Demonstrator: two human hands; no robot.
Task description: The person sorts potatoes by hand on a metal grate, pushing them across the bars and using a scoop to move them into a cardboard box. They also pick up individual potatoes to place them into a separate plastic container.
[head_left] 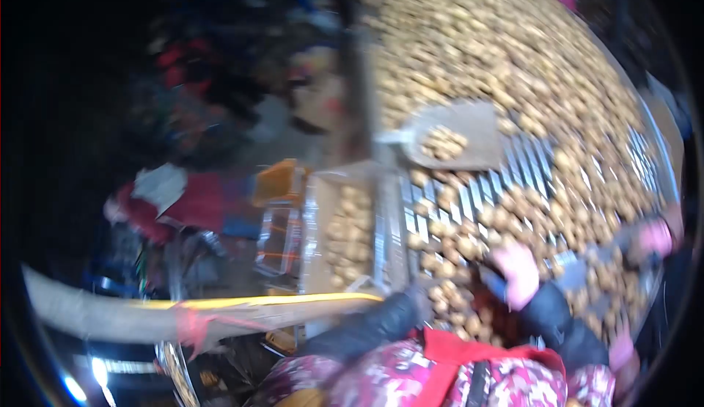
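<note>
Reaching over the near edge of the bench (539, 159): my pink-gloved right hand (515, 275), among loose potatoes (469, 246); whether its fingers grasp any, I cannot tell. My left hand (419, 301): too blurred to tell. Scoop (480, 125): flat near the left edge, presumably so its load (444, 143) stays put.

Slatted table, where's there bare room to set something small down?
Bare slats show right of the scoop, bordered by loose produce, with a patchier strip below it. The scoop's right part also looks bare. Above the scoop and around the pink-gloved right hand, it's crowded.
</note>
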